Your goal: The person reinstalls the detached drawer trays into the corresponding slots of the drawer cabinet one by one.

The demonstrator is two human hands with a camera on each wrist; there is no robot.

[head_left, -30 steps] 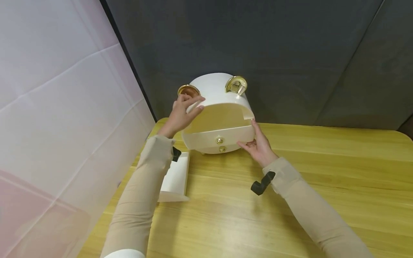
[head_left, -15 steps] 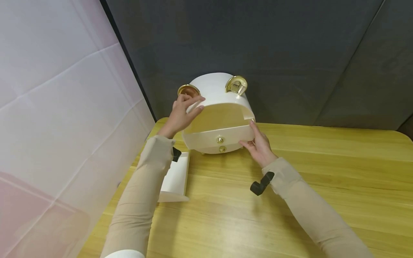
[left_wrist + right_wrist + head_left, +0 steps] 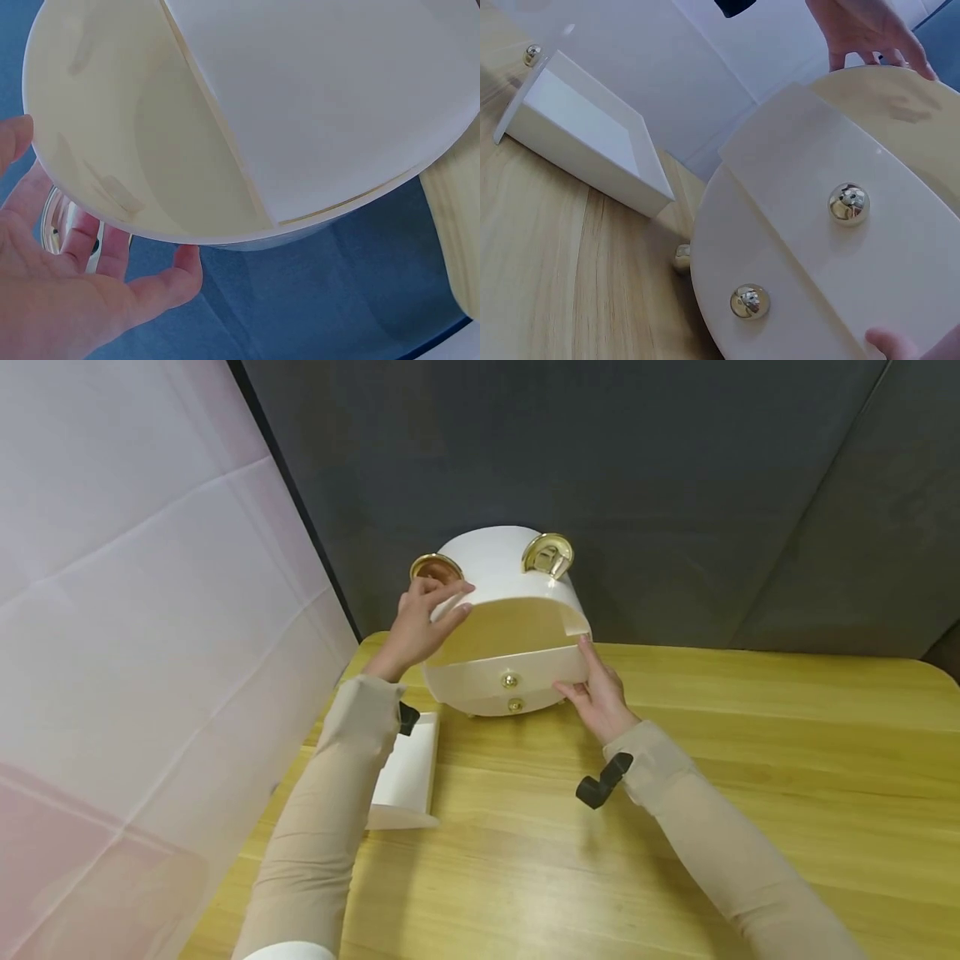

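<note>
Round cabinet (image 3: 502, 610): cream-white, pale yellow inside. Its two knobs (image 3: 510, 681) and top fittings (image 3: 548, 555): shiny gold. Loose drawer (image 3: 408, 772): white, with a gold knob (image 3: 532, 54). Desk (image 3: 675, 860): light yellow wood with grain streaks. Sleeves (image 3: 330, 827): beige. Backdrop (image 3: 675, 485): dark grey; side sheet (image 3: 135, 610): white-pink.

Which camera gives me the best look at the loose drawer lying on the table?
The right wrist view: the loose drawer lies there whole, open side up, with its gold knob. The head view shows it partly behind the left sleeve. The left wrist view does not show it.
</note>
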